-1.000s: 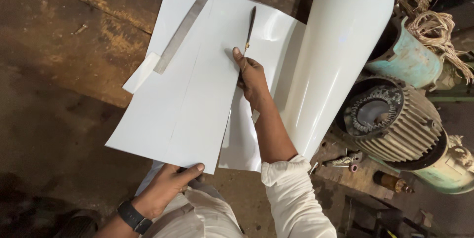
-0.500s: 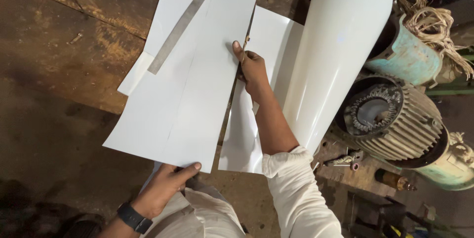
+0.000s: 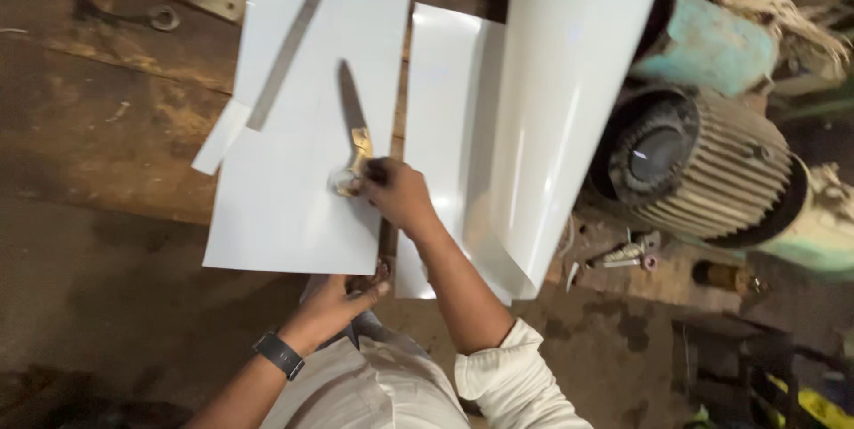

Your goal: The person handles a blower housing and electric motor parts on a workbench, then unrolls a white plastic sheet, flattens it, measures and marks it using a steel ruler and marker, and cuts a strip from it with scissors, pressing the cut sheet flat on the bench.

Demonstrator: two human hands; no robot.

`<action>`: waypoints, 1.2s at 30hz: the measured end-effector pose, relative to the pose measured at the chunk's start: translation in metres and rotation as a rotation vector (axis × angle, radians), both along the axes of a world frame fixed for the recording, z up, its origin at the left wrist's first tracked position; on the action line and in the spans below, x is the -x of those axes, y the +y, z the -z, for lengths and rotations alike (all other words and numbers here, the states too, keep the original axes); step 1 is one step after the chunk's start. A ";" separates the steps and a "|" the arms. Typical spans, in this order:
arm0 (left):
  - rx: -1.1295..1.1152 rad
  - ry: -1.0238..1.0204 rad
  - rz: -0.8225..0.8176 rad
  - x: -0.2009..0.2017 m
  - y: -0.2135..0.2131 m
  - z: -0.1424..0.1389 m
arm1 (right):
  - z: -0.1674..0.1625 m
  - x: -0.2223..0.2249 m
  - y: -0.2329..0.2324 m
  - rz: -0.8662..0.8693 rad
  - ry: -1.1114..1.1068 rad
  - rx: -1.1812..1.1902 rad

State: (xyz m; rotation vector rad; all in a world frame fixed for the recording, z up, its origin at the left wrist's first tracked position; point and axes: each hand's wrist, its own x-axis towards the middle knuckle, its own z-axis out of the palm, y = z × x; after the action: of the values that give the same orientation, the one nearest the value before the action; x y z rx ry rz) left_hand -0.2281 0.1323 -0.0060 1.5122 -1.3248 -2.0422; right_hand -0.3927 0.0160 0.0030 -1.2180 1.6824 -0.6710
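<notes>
A white sheet [image 3: 285,206] lies flat on a worn wooden bench [image 3: 107,144]. My right hand [image 3: 400,193] grips the handles of a pair of large shears [image 3: 353,122], which rest on top of the sheet with the dark blades pointing away from me. My left hand [image 3: 338,300], with a black watch on the wrist, pinches the sheet's near edge at its right corner. A long metal ruler [image 3: 294,42] lies slantwise across the far part of the sheet.
A second white sheet [image 3: 445,91] lies to the right, beside a big upright curled sheet [image 3: 569,82]. A ribbed electric motor [image 3: 703,162] and a teal machine housing [image 3: 712,46] stand at the right. Small metal parts [image 3: 623,255] lie below the motor. A washer [image 3: 165,17] rests far left.
My right hand has pulled back toward me, and the shears now lie on top of the sheet instead of at its right edge. My left hand stays on the near edge.
</notes>
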 end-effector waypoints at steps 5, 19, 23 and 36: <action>-0.095 0.016 0.198 0.034 0.014 -0.011 | -0.037 0.061 0.040 0.205 0.393 0.321; 0.393 0.180 -0.111 0.103 -0.007 -0.001 | -0.076 0.201 0.095 0.568 0.481 0.374; 0.461 -0.025 -0.003 0.072 0.005 -0.060 | -0.137 0.161 0.154 0.491 0.057 0.601; 0.515 0.759 -0.682 -0.137 0.091 -0.173 | -0.261 -0.155 0.172 -0.590 0.911 1.155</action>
State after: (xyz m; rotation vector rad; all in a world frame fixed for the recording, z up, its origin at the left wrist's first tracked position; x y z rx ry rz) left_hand -0.0916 0.2232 0.1667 0.6868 -0.7748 -1.4287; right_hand -0.2374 0.1880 0.2645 -3.0430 1.3697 -0.7660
